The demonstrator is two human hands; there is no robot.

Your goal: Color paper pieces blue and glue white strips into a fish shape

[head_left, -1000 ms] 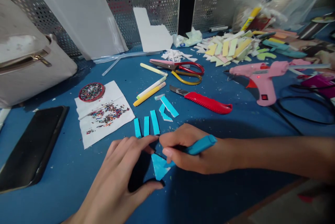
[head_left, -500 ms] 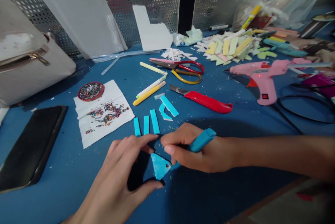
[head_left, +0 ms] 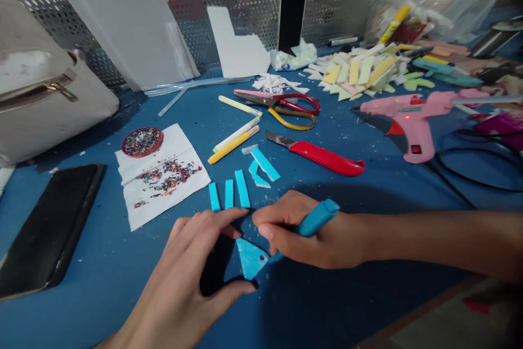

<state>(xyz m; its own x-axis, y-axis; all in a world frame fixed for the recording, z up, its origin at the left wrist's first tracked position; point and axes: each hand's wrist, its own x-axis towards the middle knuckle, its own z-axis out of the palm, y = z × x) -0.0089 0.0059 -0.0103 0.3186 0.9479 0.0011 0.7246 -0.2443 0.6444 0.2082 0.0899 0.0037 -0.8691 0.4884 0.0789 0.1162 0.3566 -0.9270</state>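
A small light-blue triangular piece [head_left: 252,259] with a dark dot near its right corner lies on the blue table [head_left: 310,311]. My left hand [head_left: 196,262] curves around its left side, with the forefinger above and the thumb at its lower edge. Whether the fingers press on the piece is hard to tell; they are spread. In my right hand [head_left: 302,234] is a blue marker [head_left: 318,218], its lower end at the right corner of the triangle. Just above my left fingers stand several blue strips [head_left: 242,189] side by side.
A red cutter [head_left: 324,158], scissors [head_left: 294,104] and yellow markers [head_left: 232,145] lie ahead. Beads sit in a red dish [head_left: 141,142] on white paper [head_left: 163,196]. A pink glue gun [head_left: 420,120] is right, a phone [head_left: 49,229] left, a bag [head_left: 44,104] behind it.
Both hands have kept nearly the same pose, the marker still at the triangle's corner. The view has shifted very slightly.
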